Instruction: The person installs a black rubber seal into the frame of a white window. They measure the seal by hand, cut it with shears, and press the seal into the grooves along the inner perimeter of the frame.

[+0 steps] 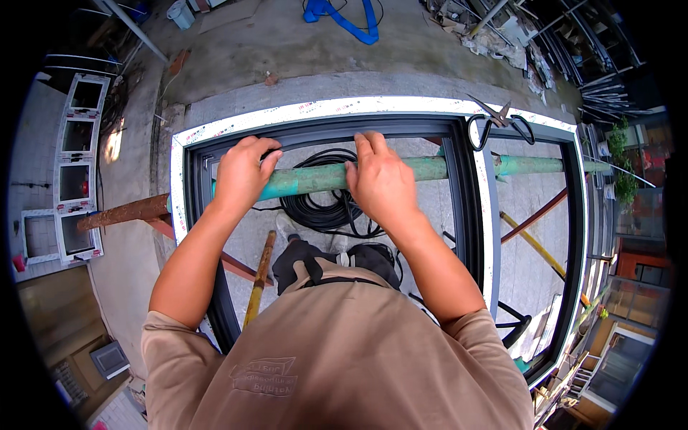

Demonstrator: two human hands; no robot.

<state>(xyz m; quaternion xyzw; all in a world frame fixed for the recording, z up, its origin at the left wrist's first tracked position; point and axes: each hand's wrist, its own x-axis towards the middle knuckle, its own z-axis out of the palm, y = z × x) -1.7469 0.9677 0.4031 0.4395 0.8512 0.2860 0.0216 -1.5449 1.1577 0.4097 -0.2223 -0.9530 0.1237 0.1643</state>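
Currently, your window frame point(322, 110) lies across the middle of the workspace, its outer face covered in white film and its inner profile dark grey, and both your hands are at the inner edge of its far rail. Your left hand point(242, 172) is at the left part of the rail, fingers curled, thumb and forefinger close together beside a small dark piece point(271, 152); it cannot be told whether they pinch it. Your right hand point(385, 183) is near the middle of the rail, fingers extended onto the dark profile, thumb spread away from them. Note the scissors point(499, 118), which lie with parted blades across the far rail at the dividing bar point(485, 215), to the right of your right hand. Below the frame, a green pipe point(322, 179) crosses from left to right and passes under both hands, partly covering a black coil point(322, 213) on the ground. A yellow bar point(259, 279) slants beneath the left opening, and a rusty pipe point(129, 212) reaches the frame from the left. Your torso and forearms hide much of the near side. Farther out, observe a blue strap point(369, 25) and a pale bucket point(180, 14) beyond the frame, a scrap pile point(512, 46) at far right, and white-framed panels point(100, 97) at left
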